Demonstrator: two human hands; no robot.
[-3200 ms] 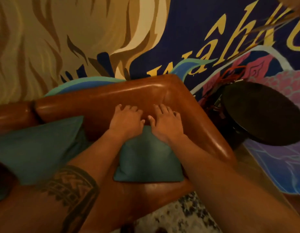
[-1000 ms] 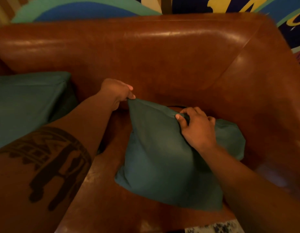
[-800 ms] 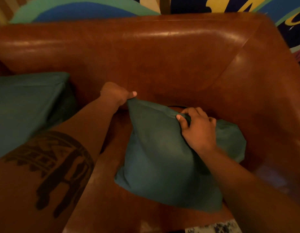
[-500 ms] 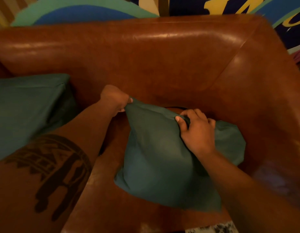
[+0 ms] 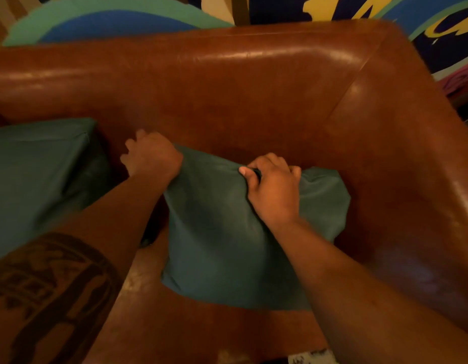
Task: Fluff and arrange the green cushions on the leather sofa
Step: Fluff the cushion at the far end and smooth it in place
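2 green cushions show on the leather sofa (image 5: 253, 82), and neither looks finished. Taking the sofa's corner, where backrest meets armrest, as the landmark: the near cushion (image 5: 222, 245) lies on the seat just in front of that corner, rumpled and leaning over. The right hand (image 5: 273, 190) has its fingers (image 5: 269, 160) curled into a bunch of fabric along the cushion's top edge. The left hand (image 5: 151, 156) sits at the top corner farther from the sofa's corner; its fingers fold over the far side, so I cannot tell whether they pinch the fabric. The second cushion (image 5: 38, 177) rests against the backrest, well away from the corner. I judge the job about midway: this cushion wants plumping and standing upright, and the other may need straightening.
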